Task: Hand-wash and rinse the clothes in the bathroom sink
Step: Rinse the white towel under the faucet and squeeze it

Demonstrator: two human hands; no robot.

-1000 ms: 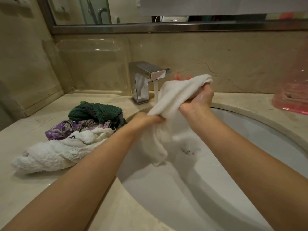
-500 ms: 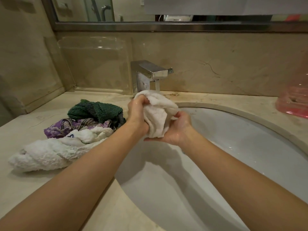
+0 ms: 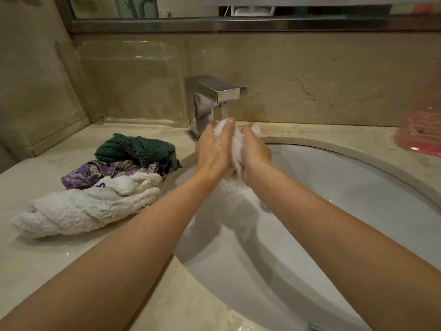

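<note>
Marble counter (image 3: pixel 35 266) runs wall to wall, with the white sink (image 3: pixel 358 199) sunk into it. On the counter left of the basin, a pile of clothes (image 3: pixel 100 185): green towel on top, purple garment under it, white towel nearest the person. Chrome faucet (image 3: pixel 210 101) behind the basin, stream running. Directly under the spout, over the back of the basin, the white cloth (image 3: pixel 235 144) is bunched between both hands, long axis roughly vertical, tail hanging toward the drain. Left hand (image 3: pixel 214 149) presses its left side, fingers wrapped over the top. Right hand (image 3: pixel 254 149) grips the right side, fingers curled (both equally near). Judgement: rinsing or squeezing under way; pile not yet washed.
</note>
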